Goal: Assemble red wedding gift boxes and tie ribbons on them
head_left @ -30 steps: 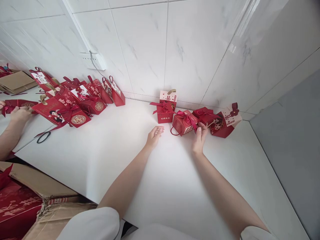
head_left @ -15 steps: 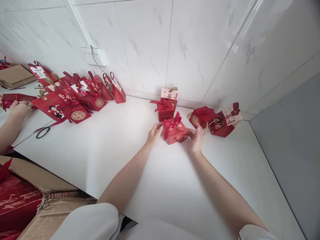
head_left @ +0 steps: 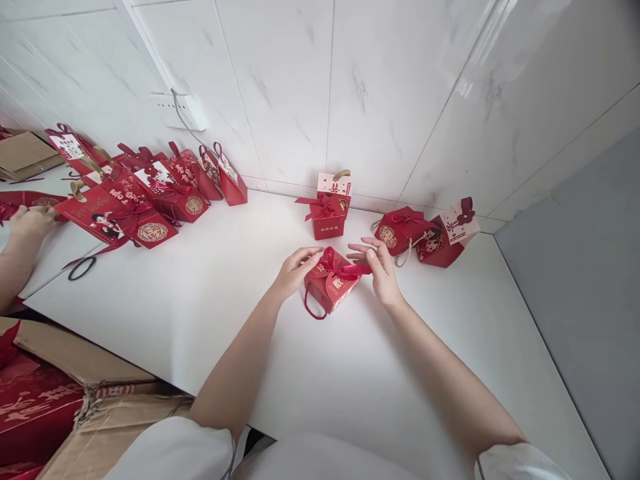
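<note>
A small red gift box (head_left: pixel 331 283) with gold lettering stands on the white table in front of me. A dark red satin bow (head_left: pixel 336 265) tops it, and a red cord handle (head_left: pixel 315 308) hangs at its near left side. My left hand (head_left: pixel 296 272) grips the box at its back left corner, thumb and fingers against it. On the other side my right hand (head_left: pixel 379 272) is open, fingers spread beside the bow's right tail; whether they touch it I cannot tell.
Behind stands a red box with a pink card (head_left: pixel 334 183). Two more red boxes (head_left: pixel 400 230) are at the right. Several red boxes (head_left: pixel 145 207) crowd the left, near scissors (head_left: pixel 81 268) and another person's hand (head_left: pixel 33 223). A cardboard carton (head_left: pixel 125 417) sits lower left.
The gift box has turned, so its cord handle now faces the near left, and it sits slightly closer to me. My right hand has come off it and its fingers have spread.
</note>
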A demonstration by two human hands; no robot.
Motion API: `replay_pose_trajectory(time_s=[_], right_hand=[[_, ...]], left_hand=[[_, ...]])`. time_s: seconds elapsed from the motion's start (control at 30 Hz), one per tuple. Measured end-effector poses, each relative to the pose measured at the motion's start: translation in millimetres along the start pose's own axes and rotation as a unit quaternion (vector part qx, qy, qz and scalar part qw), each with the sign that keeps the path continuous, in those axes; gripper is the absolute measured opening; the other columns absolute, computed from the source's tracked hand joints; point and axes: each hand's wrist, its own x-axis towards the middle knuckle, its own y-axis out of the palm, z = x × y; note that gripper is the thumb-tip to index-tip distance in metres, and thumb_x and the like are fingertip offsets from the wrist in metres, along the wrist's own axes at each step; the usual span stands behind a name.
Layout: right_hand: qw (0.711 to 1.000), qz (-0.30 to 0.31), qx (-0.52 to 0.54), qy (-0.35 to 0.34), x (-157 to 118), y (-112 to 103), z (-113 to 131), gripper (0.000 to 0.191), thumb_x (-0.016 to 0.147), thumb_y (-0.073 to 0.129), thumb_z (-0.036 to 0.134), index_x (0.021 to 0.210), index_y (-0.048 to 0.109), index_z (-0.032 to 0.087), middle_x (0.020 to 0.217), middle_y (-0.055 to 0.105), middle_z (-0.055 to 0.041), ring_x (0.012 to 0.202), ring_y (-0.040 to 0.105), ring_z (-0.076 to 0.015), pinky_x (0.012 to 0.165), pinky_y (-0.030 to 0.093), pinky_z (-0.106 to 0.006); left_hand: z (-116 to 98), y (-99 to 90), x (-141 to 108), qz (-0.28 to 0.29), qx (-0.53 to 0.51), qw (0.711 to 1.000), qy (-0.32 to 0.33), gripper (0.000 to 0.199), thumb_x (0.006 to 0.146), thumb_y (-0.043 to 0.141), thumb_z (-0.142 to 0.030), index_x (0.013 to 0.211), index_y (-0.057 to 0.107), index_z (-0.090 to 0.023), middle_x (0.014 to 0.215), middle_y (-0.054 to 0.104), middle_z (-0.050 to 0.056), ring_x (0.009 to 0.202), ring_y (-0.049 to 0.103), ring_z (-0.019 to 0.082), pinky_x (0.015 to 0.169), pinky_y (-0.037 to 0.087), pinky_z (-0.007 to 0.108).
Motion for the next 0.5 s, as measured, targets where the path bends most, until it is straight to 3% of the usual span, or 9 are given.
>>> replay_pose_trajectory(time_s=[0.1, 0.2, 0.37, 0.5], right_hand=[[0.998, 0.022, -0.047, -0.034, 0.6, -4.2, 16.0, 0.04, 0.09, 0.052, 0.051, 0.122, 0.046, 0.027, 0.131, 0.058, -0.0099, 0.106, 0.063, -0.0203, 0.089, 0.052, -0.038], [0.985, 0.044, -0.151, -0.068, -3.0, -10.2, 42.4, 0.03, 0.092, 0.053, 0.046, 0.114, 0.056, 0.027, 0.127, 0.059, -0.0078, 0.117, 0.057, -0.0224, 0.091, 0.051, -0.039], [0.936, 0.172, -0.285, -0.112, -14.1, -12.8, 81.8, 0.018, 0.095, 0.051, 0.035, 0.099, 0.066, 0.026, 0.123, 0.061, -0.0065, 0.112, 0.059, -0.0222, 0.091, 0.05, -0.038], [0.879, 0.242, -0.381, -0.151, -18.4, -7.9, 85.2, 0.018, 0.094, 0.051, 0.027, 0.105, 0.066, 0.027, 0.124, 0.062, -0.0065, 0.111, 0.059, -0.0248, 0.094, 0.047, -0.044]], left_hand=[[-10.7, 0.7, -5.2, 0.03, 0.003, 0.999, -0.019, 0.037, 0.087, 0.056, -0.05, 0.107, 0.067, -0.02, 0.095, 0.068, 0.006, 0.09, 0.063, 0.02, 0.082, 0.05, 0.031], [-21.3, 1.8, -11.1, 0.053, -0.001, 0.998, -0.022, 0.035, 0.088, 0.054, -0.051, 0.089, 0.066, -0.018, 0.079, 0.063, 0.002, 0.072, 0.059, 0.015, 0.069, 0.048, 0.028], [-29.9, 4.7, -16.0, 0.063, -0.003, 0.997, -0.046, 0.03, 0.083, 0.062, -0.048, 0.08, 0.06, -0.018, 0.078, 0.062, 0.001, 0.072, 0.058, 0.014, 0.065, 0.046, 0.026], [-24.2, 5.7, -12.6, 0.026, 0.003, 0.999, -0.042, 0.027, 0.08, 0.065, -0.043, 0.075, 0.06, -0.018, 0.089, 0.062, 0.003, 0.078, 0.058, 0.015, 0.071, 0.047, 0.028]])
